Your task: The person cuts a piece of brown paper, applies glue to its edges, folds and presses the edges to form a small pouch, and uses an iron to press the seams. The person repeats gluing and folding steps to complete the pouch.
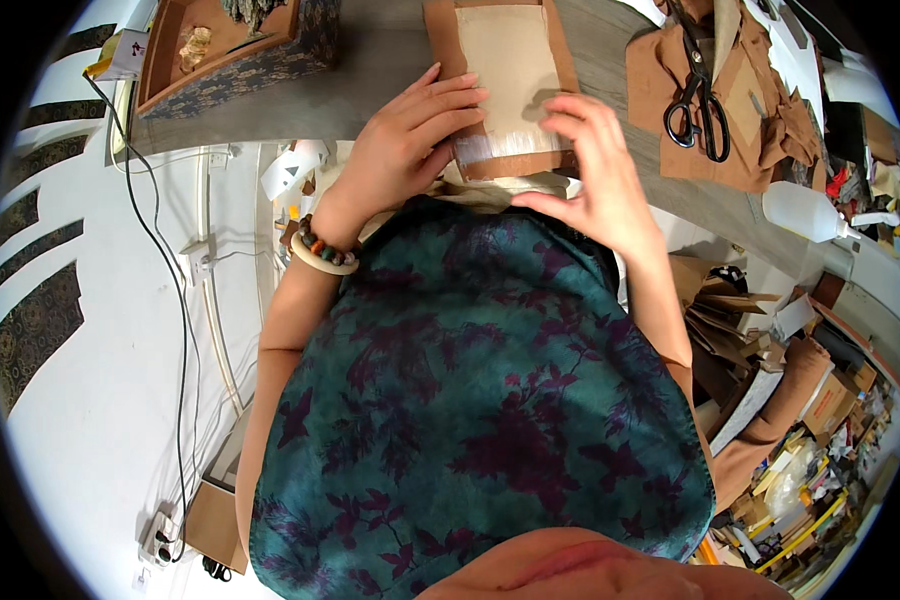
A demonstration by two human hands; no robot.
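1. Closest to us, at the bottom edge, is the person's chin (590,570); above it spreads a teal apron (450,370) with dark purple leaves and flowers.
2. Beyond the apron, at the near edge of a grey table (380,75), we see a panel (510,60), beige with a brown border. White streaks (510,145) cross its near end.
3. On the panel's left border lies the left hand (410,125), fingers stretched side by side; we cannot tell whether it grips. Its wrist wears beads (315,243) and a pale bangle (322,262).
4. At the panel's right side is the right hand (600,170), fingers bent and thumb spread well apart from them. We cannot tell whether its fingertips touch the panel.
5. To the right, black scissors (698,85) lie on brown cloth (650,75), with a clear bottle (800,212) nearer us.
6. At upper left sits an open box (270,75), brown inside, patterned outside.
7. Down the left side, a black cable (155,215) hangs before a white wall (100,430); at right we find folded cardboard (710,310).
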